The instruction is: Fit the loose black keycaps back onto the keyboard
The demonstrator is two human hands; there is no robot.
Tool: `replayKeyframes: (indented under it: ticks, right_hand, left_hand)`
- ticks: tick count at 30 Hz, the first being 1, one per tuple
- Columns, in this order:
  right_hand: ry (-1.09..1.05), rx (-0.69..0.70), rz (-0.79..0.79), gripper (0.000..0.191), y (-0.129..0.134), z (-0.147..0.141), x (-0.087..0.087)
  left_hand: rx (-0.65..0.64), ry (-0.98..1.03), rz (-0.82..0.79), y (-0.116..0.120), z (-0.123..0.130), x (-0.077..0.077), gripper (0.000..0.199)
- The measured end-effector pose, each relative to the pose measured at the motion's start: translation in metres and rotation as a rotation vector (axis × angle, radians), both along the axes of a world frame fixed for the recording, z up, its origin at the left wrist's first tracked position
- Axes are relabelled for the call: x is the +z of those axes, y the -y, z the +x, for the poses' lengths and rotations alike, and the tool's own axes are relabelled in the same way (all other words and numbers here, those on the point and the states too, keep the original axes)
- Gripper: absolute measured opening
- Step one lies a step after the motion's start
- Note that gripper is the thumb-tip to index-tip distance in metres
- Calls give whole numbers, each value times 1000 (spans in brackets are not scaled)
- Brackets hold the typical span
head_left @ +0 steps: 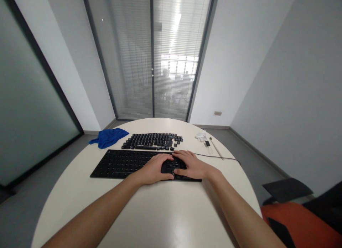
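A black keyboard point(120, 164) with its keycaps off over most of its face lies near the middle of the round table. My left hand point(155, 168) rests across its right half, thumb and fingers apart. Beside it, my right hand point(194, 166) lies over the keyboard's right end, its thumb also apart from the fingers. The two thumb tips come close together at the near edge, and the fingertips nearly meet at the far edge. Dark keys show in the gap between the hands. Behind the keyboard, loose black keycaps point(152, 139) are laid out in rows.
A blue cloth point(109, 137) lies at the back left of the white table point(149, 212). Toward the back right are a crumpled white wrapper point(201, 135), a small black-and-wire tool point(207, 144), a thin brush point(216, 148) and a cable point(221, 157). A red chair point(299, 223) stands at right.
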State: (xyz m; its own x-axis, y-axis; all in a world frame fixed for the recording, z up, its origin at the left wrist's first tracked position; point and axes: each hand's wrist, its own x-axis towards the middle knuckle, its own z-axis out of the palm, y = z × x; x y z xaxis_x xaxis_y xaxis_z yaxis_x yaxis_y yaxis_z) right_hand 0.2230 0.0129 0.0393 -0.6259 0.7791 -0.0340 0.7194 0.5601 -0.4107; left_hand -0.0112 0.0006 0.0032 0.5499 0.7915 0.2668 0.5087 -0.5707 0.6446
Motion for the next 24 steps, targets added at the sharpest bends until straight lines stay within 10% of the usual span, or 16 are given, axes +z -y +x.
replayKeyframes:
  ticks: [24]
  right_hand:
    - [-16, -10, 23, 79, -2, -1, -3]
  left_hand:
    - [18, -18, 14, 4, 2, 1, 57]
